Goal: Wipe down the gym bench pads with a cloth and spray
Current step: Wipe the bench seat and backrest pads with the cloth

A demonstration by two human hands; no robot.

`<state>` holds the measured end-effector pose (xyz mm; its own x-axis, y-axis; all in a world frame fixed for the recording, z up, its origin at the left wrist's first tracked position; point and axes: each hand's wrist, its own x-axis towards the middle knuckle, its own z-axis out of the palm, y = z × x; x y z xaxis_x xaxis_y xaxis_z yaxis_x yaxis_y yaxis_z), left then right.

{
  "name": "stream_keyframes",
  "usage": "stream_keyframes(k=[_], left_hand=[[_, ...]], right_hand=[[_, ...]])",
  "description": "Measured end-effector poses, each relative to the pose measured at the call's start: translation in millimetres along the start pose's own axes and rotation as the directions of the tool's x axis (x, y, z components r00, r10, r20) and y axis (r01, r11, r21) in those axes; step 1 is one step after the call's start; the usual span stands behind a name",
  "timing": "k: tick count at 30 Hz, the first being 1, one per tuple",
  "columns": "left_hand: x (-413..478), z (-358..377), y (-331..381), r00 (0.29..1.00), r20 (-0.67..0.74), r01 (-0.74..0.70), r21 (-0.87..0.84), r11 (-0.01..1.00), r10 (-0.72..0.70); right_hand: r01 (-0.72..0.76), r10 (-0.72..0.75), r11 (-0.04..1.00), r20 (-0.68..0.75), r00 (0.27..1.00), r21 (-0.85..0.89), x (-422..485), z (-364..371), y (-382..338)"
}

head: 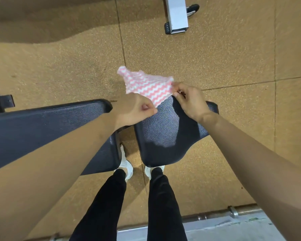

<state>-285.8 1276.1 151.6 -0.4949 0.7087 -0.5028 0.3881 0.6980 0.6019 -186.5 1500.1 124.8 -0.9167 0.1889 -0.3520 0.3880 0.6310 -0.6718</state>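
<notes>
Count, all in view: two bench pads, a long one [42,129] at left and a shorter one [165,136] at right. One cloth [146,86], pink-and-white zigzag. Two hands: left hand [134,110], right hand [189,101]. Two white shoes, left [126,164] and right [149,171]. One grey metal frame foot [176,14], far right.

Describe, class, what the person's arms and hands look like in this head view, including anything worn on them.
Both forearms are bare: no sleeves reach into view, and no gloves, watch, rings or wristbands are visible. The left hand and right hand are uncovered, with short fingernails. Nothing is marked or strapped on either arm.
</notes>
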Motion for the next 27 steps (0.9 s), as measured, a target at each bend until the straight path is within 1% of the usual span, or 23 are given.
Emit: stream_keyframes(k=[1,3,4,5,6,7,8,9,10,13,14,15,16,17,18,20,23,25,27], left_hand=[[4,-3,5,0.998,-0.059,0.016,-0.02,1.0,-0.017],[22,-7,7,0.961,-0.278,-0.022,-0.07,0.997,0.002],[33,-9,7,0.951,-0.309,-0.04,-0.053,0.998,0.022],[44,-8,5,0.972,-0.232,-0.025,0.0,1.0,0.024],[53,-5,2,0.996,-0.091,0.007,0.079,0.997,0.001],[58,0,-1,0.998,0.039,0.033,0.156,0.987,-0.039],[59,6,-5,0.991,0.117,0.045,0.212,0.976,-0.071],[58,10,-8,0.988,0.136,0.037,0.247,0.968,-0.072],[55,12,-11,0.991,0.122,0.024,0.281,0.959,-0.06],[44,20,-15,0.999,0.031,0.031,0.357,0.933,-0.045],[39,26,-19,0.999,-0.023,0.053,0.331,0.942,-0.047],[32,35,-20,0.995,-0.081,0.08,0.25,0.965,-0.062],[24,46,-20,0.986,-0.13,0.119,0.119,0.986,-0.104],[17,56,-18,0.972,-0.166,0.168,-0.018,0.986,-0.168],[11,65,-14,0.952,-0.193,0.217,-0.12,0.969,-0.237],[3,78,-4,0.914,-0.223,0.286,-0.239,0.928,-0.339],[-11,88,12,0.88,-0.178,0.352,-0.379,0.856,-0.441],[-24,96,20,0.836,-0.129,0.434,-0.44,0.786,-0.534],[-38,105,24,0.8,-0.083,0.488,-0.486,0.725,-0.594]], right_hand=[[0.009,-0.009,1.0,-0.001,1.0,-0.004,-1,0,2],[0.012,-0.012,1.0,0.003,1.0,-0.012,-1,1,7],[0.01,-0.01,1.0,0.007,1.0,-0.007,-2,1,9],[0.004,-0.004,1.0,0.01,1.0,0.008,-3,2,10],[-0.009,0.009,1.0,0.007,1.0,0.027,-5,3,12],[-0.026,0.026,0.999,-0.001,1.0,0.041,-7,3,14],[-0.047,0.047,0.998,-0.009,0.999,0.041,-11,2,16],[-0.077,0.077,0.997,-0.011,0.997,0.018,-16,0,19],[-0.111,0.11,0.993,-0.007,0.994,-0.04,-22,-2,24],[-0.183,0.197,0.929,0.011,0.98,-0.32,-39,-10,40],[-0.202,0.223,0.914,0.019,0.975,-0.35,-43,-11,43],[-0.221,0.245,0.91,0.024,0.969,-0.352,-45,-11,44],[-0.235,0.259,0.907,0.021,0.966,-0.348,-46,-11,43],[-0.244,0.266,0.904,0.013,0.964,-0.352,-46,-10,42],[-0.252,0.272,0.899,0.007,0.962,-0.358,-46,-11,42],[-0.264,0.285,0.901,0.009,0.959,-0.345,-46,-13,40],[-0.268,0.292,0.914,0.035,0.956,-0.306,-44,-17,40],[-0.263,0.297,0.922,0.081,0.951,-0.285,-41,-20,46],[-0.261,0.298,0.932,0.124,0.946,-0.253,-40,-27,50]])
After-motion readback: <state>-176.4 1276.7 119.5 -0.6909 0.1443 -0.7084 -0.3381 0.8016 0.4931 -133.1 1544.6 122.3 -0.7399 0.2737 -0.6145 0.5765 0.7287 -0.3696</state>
